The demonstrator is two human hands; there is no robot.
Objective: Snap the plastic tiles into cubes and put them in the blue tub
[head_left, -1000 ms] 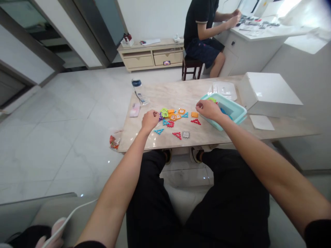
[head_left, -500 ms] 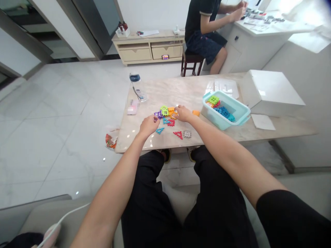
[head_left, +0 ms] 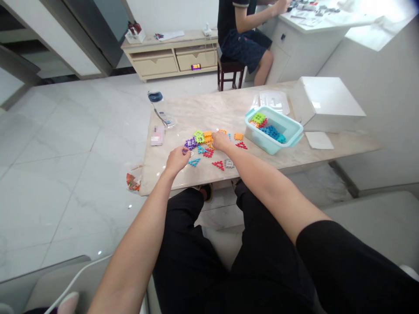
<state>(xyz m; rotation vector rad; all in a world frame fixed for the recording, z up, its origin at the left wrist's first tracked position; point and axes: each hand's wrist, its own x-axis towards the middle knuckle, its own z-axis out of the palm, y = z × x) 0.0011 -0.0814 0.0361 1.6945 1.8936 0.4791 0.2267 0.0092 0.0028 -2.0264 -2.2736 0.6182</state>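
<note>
My left hand is at the left end of the pile of plastic building tiles, fingers closed. A small white outline shows at its fingertips, close to a purple tile; what it grips is unclear. Curled fingers of my right hand press on an orange tile, partly covering it. A lime-green tile lies between purple and orange, touching both. Nearer me are a blue triangle, a red square tile, a red triangle and a grey tile.
A light-blue bin holding more tiles stands right, with a white box beyond it. A bottle and a pink packet are at the left. Another person sits at a far desk.
The camera view has shifted, so the table appears further left. My right hand has shifted slightly over the orange tiles, and a red triangle beside the bin now shows. My left hand stays near the purple tile.
</note>
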